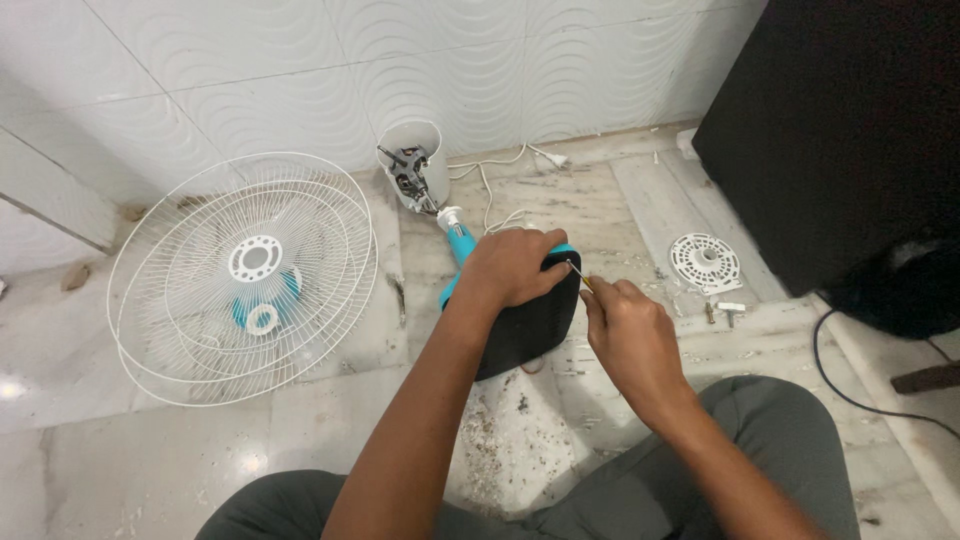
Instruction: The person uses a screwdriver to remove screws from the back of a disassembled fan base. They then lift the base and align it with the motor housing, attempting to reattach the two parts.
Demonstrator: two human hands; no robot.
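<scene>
**Both hands on the fan base, thin tool at its edge**

Left hand (pixel 515 265) is clamped over the top of the black fan base (pixel 525 330), fingers curled around its upper edge; right hand (pixel 630 335) is closed around a thin screwdriver (pixel 579 274) whose tip meets the base just beside my left fingertips. The base stands on the floor (pixel 150 460) between my knees, directly under both hands, with its blue stem (pixel 462 250) running away from me toward the white motor housing (pixel 412 165).

What worries me: the tip sits very close to my left fingers, so if it slips off the screw or the seam it could jab them. The base is propped on edge and steadied only by my left grip, so pushing hard could tip it or twist the stem. Loose screws (pixel 728 312) lie on the floor to the right of my right hand, near a round white plate (pixel 705 262), and any new one could get lost among the debris (pixel 500 440) under my wrists. Well to the left of my left hand lie the wire grilles (pixel 240 275).
</scene>
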